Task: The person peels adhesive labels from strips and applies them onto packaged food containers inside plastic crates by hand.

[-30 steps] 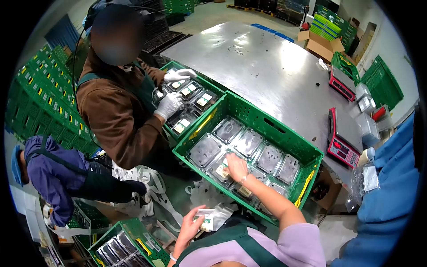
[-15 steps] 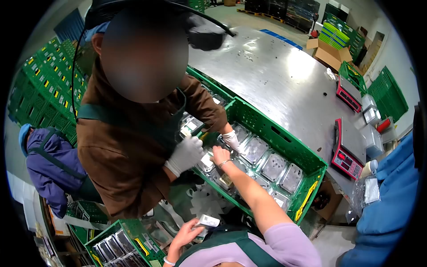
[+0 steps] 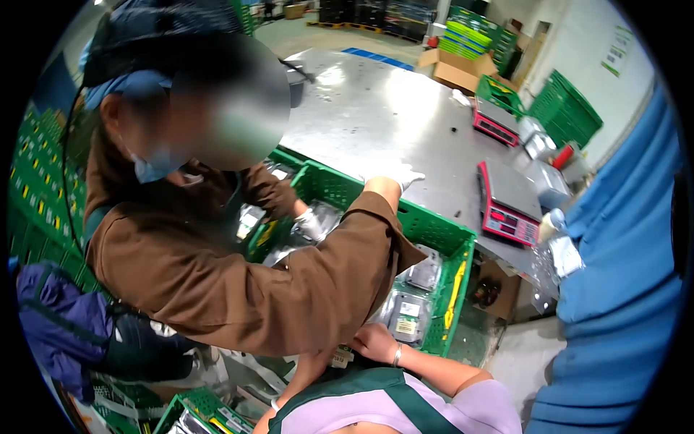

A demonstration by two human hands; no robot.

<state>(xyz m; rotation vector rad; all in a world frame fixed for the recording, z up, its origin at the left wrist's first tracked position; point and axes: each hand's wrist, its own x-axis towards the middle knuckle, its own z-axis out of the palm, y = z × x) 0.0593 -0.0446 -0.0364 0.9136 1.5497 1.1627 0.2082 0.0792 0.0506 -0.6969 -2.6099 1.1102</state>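
My right hand (image 3: 377, 343), with a bracelet at the wrist, is close to my body beside the crate's near edge. Its fingers are curled, and what they pinch is hidden. My left hand (image 3: 309, 367) is just left of it, its fingers mostly covered by a co-worker's brown sleeve (image 3: 253, 296). Between my hands shows a small printed label (image 3: 341, 356). Beyond them stands a green crate (image 3: 450, 249) of clear plastic packs; one pack (image 3: 409, 318) near my right hand bears a white-and-green label.
A co-worker's arm crosses over the crate, one gloved hand (image 3: 397, 173) above the metal table (image 3: 426, 130), the other (image 3: 309, 226) in the crate. Red scales (image 3: 509, 206) stand at the table's right edge. Another green crate (image 3: 206, 405) is at lower left.
My right hand has drawn back from the packs toward my body, and my hands are now together. The white roll in my left hand is hidden. The co-worker's arm has swung across the crate.
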